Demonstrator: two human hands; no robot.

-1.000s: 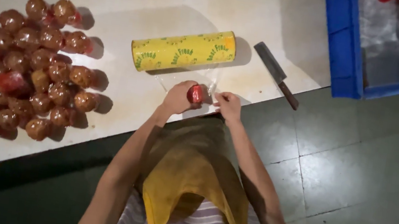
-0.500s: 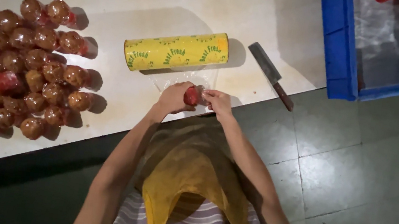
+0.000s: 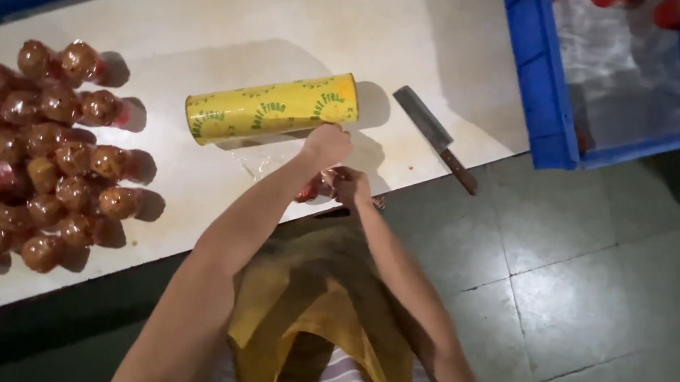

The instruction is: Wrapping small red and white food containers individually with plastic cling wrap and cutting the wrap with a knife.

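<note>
Here the left hand (image 3: 327, 143) rests closed against the yellow wrap roll (image 3: 271, 108), while the right hand (image 3: 350, 186) grips a red fruit (image 3: 311, 188) just near of it.

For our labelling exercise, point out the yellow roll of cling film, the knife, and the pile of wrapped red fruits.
yellow roll of cling film (image 3: 271, 108), head view, middle of its side.
knife (image 3: 423, 118), head view, on the flat blade.
pile of wrapped red fruits (image 3: 21, 161), head view, a fruit near the pile's middle.
</note>
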